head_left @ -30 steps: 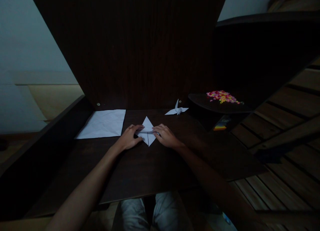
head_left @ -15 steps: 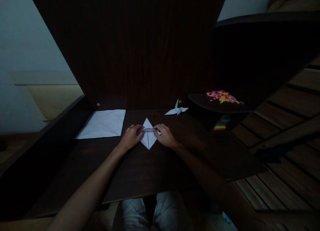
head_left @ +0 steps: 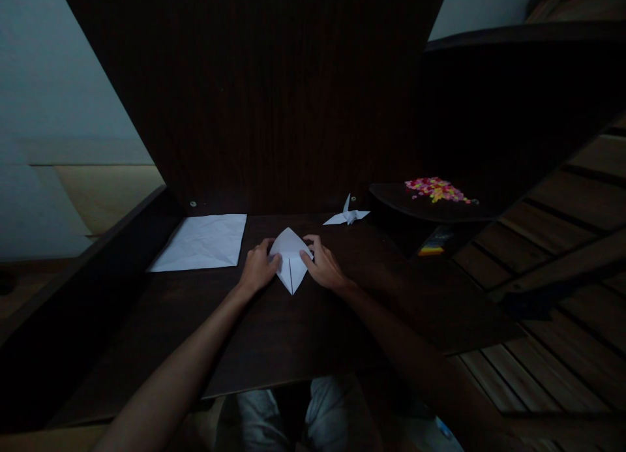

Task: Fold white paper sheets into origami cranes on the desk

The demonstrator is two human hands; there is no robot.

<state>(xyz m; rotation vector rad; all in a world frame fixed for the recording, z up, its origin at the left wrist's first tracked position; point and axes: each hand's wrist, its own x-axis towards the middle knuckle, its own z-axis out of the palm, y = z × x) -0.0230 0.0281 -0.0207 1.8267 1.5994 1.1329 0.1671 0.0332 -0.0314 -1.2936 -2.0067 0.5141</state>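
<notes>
A folded white paper [head_left: 292,269], diamond-shaped with a dark slit down its lower half, lies on the desk in front of me. My left hand [head_left: 259,266] grips its left corner, thumb on top and fingers curled behind the edge. At the opposite corner, my right hand [head_left: 323,263] pinches the paper the same way, its thumb lying on the upper surface. Behind my right hand stands a white origami crane [head_left: 348,216] with its wings spread. To the left lies a creased flat sheet of white paper [head_left: 205,242].
The dark wooden desk [head_left: 274,347] has a raised side panel [head_left: 98,263] on the left and a tall back panel [head_left: 274,113]. At right, a corner shelf [head_left: 415,207] carries a heap of small pink and yellow pieces [head_left: 437,190]. Beneath it sits a yellow-edged item [head_left: 431,250].
The flap that stood up as a narrow curved strip between my hands now lies opened upward, widening the paper's top. My thumbs have moved onto the paper's face.
</notes>
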